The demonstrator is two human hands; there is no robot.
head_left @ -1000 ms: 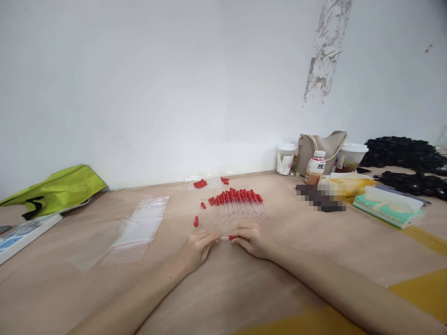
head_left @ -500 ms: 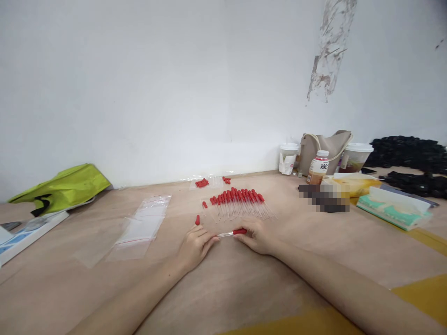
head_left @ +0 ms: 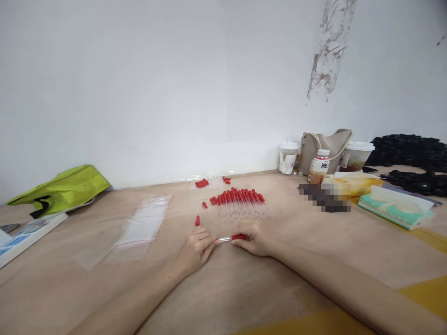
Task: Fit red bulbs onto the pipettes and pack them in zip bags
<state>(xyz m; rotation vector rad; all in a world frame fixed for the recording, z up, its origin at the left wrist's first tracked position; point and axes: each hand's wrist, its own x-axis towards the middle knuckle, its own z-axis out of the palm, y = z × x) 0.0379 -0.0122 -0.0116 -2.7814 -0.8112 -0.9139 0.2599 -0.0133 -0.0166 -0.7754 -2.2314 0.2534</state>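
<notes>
Between my hands lies a glass dropper [head_left: 225,239], level, with its red rubber bulb [head_left: 239,237] at the right end. My left hand [head_left: 198,246] is closed on the clear tube's left end. The fingers of my right hand [head_left: 254,238] pinch the red bulb. Just beyond, a row of droppers [head_left: 240,200] lies side by side, red bulbs to the back and clear tubes toward me. A loose red bulb [head_left: 197,220] rests by my left knuckles, and another small red bulb [head_left: 204,204] lies left of the row.
Clear zip bags [head_left: 143,228] lie to the left, near a power strip [head_left: 35,235] and a yellow-green bag [head_left: 66,188]. More red bulbs [head_left: 201,183] sit on plastic near the wall. At right stand a bottle [head_left: 318,167], cups [head_left: 288,158] and a tissue pack [head_left: 394,209].
Both hands have come slightly toward me with the dropper. My right hand's fingers have shifted a little along the bulb, and less of the tube shows between the hands.
</notes>
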